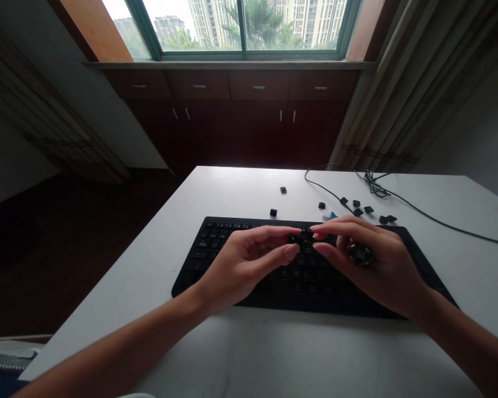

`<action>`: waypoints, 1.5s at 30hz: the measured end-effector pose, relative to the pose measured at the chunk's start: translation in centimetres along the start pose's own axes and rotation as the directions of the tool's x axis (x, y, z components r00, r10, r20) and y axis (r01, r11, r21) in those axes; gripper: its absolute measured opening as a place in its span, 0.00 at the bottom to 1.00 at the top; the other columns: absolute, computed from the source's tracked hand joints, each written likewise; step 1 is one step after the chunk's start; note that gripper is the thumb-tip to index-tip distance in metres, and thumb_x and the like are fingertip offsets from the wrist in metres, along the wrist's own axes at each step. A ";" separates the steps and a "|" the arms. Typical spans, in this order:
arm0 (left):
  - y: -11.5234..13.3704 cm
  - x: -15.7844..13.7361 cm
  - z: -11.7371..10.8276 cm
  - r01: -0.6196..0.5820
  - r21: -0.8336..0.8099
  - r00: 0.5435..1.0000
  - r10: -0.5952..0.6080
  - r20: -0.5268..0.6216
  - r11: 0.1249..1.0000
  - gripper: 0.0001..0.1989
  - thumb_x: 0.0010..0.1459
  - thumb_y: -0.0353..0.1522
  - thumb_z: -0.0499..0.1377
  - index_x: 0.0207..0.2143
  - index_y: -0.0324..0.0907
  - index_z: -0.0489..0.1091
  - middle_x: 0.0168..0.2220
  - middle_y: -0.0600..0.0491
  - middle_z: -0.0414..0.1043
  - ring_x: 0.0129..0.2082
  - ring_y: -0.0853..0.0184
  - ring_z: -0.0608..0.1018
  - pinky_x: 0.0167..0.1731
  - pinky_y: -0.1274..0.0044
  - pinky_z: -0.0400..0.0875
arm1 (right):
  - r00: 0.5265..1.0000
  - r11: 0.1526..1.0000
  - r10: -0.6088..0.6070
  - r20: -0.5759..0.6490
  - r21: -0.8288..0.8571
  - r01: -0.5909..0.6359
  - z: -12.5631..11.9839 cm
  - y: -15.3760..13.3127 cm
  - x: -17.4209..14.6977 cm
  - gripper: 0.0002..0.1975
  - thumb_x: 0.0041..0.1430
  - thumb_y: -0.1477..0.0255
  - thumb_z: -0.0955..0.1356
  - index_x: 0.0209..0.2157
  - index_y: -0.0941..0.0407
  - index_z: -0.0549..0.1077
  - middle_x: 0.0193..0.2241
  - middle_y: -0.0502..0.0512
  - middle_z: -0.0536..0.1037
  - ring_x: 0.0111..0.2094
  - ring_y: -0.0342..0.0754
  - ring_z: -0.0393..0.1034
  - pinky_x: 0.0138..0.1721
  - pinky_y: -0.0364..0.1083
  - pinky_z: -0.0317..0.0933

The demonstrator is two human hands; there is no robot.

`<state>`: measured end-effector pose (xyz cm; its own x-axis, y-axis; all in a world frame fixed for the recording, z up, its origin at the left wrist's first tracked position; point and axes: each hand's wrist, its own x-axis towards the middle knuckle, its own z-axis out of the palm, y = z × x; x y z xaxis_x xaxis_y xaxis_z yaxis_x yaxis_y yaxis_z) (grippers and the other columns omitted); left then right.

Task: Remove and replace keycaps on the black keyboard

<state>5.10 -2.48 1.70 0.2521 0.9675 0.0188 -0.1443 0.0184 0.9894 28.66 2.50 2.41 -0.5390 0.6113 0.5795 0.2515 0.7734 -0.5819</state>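
A black keyboard (274, 304) lies flat on the white table, its middle partly hidden under both hands. My left hand (249, 254) is over the middle keys, thumb and index finger closed about a small black keycap (292, 239). Facing it, my right hand (377, 254) has its thumb and index fingertips close to the same spot. Tucked in the right palm, under the curled fingers, is a dark knobbly thing (361, 254) with shiny bits; its kind is unclear. Small dark parts show between the two hands' fingertips.
Behind the keyboard lie several loose black keycaps (273, 212) and a small blue-and-white item (331, 215), partly behind the right hand. A black cable (440, 214) runs across the table (120, 293) to the right, bunched near the back. Cabinets (240, 121) stand beyond.
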 end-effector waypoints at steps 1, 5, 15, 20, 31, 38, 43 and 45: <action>0.0 0.0 -0.1 0.004 0.004 1.000 -0.004 -0.007 1.000 0.16 0.62 0.32 0.68 0.52 0.45 0.78 0.45 0.52 0.83 0.43 0.71 0.83 0.43 0.87 0.78 | 1.000 1.000 0.015 -0.018 -0.017 -0.016 -0.2 0.1 0.1 0.10 0.64 0.75 0.72 0.48 0.55 0.77 0.41 0.52 0.81 0.34 0.40 0.74 0.37 0.40 0.71; -0.1 0.2 -0.5 0.012 0.039 1.000 -0.011 -0.025 0.999 0.17 0.61 0.33 0.68 0.53 0.45 0.78 0.45 0.52 0.83 0.43 0.69 0.83 0.43 0.85 0.79 | 0.995 0.994 0.062 -0.074 -0.088 -0.068 -0.7 0.5 0.2 0.07 0.66 0.73 0.71 0.46 0.53 0.78 0.40 0.50 0.81 0.32 0.40 0.74 0.36 0.41 0.69; -0.4 0.1 -0.5 -0.038 0.075 0.999 0.040 -0.033 0.996 0.17 0.60 0.31 0.69 0.52 0.48 0.79 0.43 0.53 0.83 0.44 0.70 0.84 0.46 0.85 0.77 | 0.988 0.978 0.096 -0.120 -0.176 -0.116 -1.3 1.0 0.6 0.07 0.66 0.70 0.71 0.45 0.53 0.79 0.39 0.51 0.81 0.33 0.43 0.75 0.37 0.44 0.70; -0.5 0.1 -0.5 -0.055 0.100 0.998 0.057 -0.018 0.993 0.17 0.60 0.30 0.69 0.52 0.46 0.79 0.45 0.52 0.83 0.45 0.69 0.83 0.47 0.85 0.78 | 0.995 0.989 0.091 -0.047 -0.113 -0.096 -0.9 1.1 0.4 0.07 0.66 0.71 0.71 0.45 0.53 0.79 0.41 0.53 0.82 0.39 0.45 0.77 0.41 0.45 0.71; -0.6 0.2 -0.3 -0.095 0.160 0.995 0.090 0.037 0.983 0.17 0.62 0.31 0.67 0.54 0.44 0.77 0.49 0.49 0.80 0.49 0.63 0.81 0.52 0.76 0.78 | 0.992 0.997 0.070 0.107 0.019 -0.073 0.5 0.5 -0.1 0.09 0.66 0.72 0.71 0.47 0.53 0.79 0.41 0.56 0.81 0.40 0.48 0.77 0.43 0.46 0.73; -0.9 0.0 -0.2 -0.093 0.222 0.995 0.084 0.049 0.971 0.15 0.63 0.32 0.66 0.52 0.43 0.78 0.45 0.50 0.79 0.45 0.65 0.82 0.45 0.79 0.79 | 0.990 0.998 0.050 0.135 0.027 -0.054 0.6 0.6 -0.3 0.07 0.67 0.73 0.69 0.45 0.54 0.79 0.40 0.56 0.82 0.38 0.46 0.78 0.40 0.45 0.73; -0.7 -0.2 -0.1 -0.073 0.191 0.995 0.057 0.087 0.979 0.15 0.63 0.31 0.66 0.52 0.43 0.77 0.46 0.52 0.79 0.46 0.67 0.81 0.48 0.81 0.78 | 0.983 1.000 0.005 0.181 0.030 -0.010 0.3 0.6 -0.2 0.08 0.66 0.75 0.69 0.46 0.55 0.79 0.40 0.57 0.81 0.37 0.46 0.78 0.40 0.45 0.74; -0.6 -0.2 -0.1 -0.080 0.198 0.993 0.061 0.100 0.977 0.14 0.63 0.32 0.66 0.52 0.43 0.77 0.46 0.51 0.79 0.45 0.67 0.82 0.46 0.82 0.78 | 0.982 1.000 -0.026 0.185 0.021 0.023 0.1 0.6 -0.2 0.08 0.65 0.76 0.69 0.45 0.55 0.78 0.40 0.57 0.81 0.37 0.46 0.78 0.38 0.44 0.74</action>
<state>5.09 -2.67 1.05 0.3371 0.9368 0.0932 0.0282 -0.1090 0.9936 28.78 2.85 1.88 -0.6851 0.5490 0.4787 0.2220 0.7833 -0.5806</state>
